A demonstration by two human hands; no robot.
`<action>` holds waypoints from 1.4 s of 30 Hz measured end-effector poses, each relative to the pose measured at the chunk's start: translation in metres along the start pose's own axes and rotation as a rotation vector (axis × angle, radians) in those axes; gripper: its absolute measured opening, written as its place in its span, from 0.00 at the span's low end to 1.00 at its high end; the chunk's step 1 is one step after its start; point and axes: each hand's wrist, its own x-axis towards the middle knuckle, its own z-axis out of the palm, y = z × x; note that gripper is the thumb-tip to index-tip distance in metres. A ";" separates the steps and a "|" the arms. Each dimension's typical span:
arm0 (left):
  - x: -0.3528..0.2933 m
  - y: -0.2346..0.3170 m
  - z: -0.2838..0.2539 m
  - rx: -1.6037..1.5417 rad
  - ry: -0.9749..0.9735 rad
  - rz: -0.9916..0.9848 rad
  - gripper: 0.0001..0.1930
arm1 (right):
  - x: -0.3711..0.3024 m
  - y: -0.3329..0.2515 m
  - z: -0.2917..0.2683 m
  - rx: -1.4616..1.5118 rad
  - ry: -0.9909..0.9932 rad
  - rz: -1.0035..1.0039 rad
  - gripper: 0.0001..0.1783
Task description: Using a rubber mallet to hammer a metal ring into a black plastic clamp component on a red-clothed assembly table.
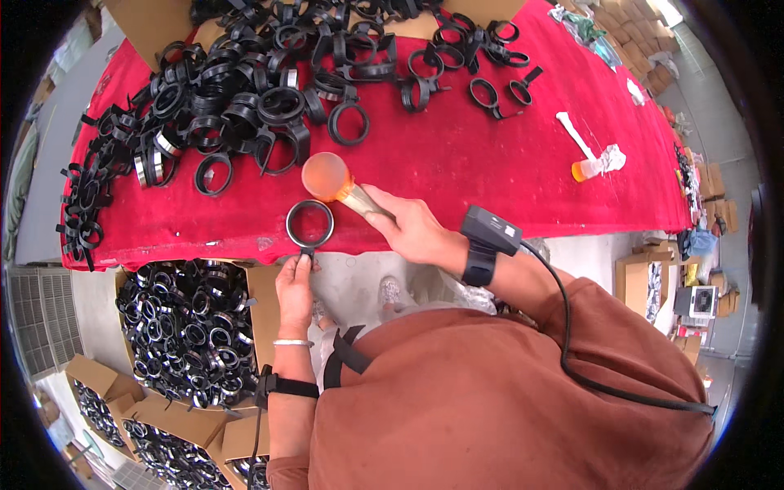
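My left hand (294, 290) is closed on the short stem of a black ring with a round frame (309, 244), holding it at the table's front edge. The ring's opening faces up, with a pale shiny line along its rim. In my right hand (412, 229) is a mallet (327, 176) with a translucent orange head, gripped by its pale handle. The mallet head is just above and to the right of the ring, apart from it in the picture. Many similar black rings (280, 106) with stems lie heaped across the table's far left.
Red cloth (490, 180) covers the table. A second mallet (590, 169), orange-headed and partly wrapped in white, lies at the right. Below left stand cardboard boxes (263, 314) filled with black and silvery rings. A cable (565, 343) runs from a device (492, 229) on my right wrist.
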 end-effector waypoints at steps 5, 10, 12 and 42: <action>0.001 0.000 0.000 0.011 0.023 0.056 0.12 | 0.002 -0.009 0.002 0.150 0.139 -0.222 0.26; 0.000 0.005 0.004 -0.012 0.010 0.034 0.12 | 0.013 -0.004 -0.008 -0.074 -0.127 -0.037 0.23; 0.002 0.005 0.003 0.013 0.027 0.050 0.12 | 0.008 -0.013 -0.008 0.005 -0.096 -0.113 0.23; -0.004 -0.004 0.017 0.080 0.161 0.409 0.13 | -0.002 -0.012 0.008 -0.606 -0.259 -0.550 0.25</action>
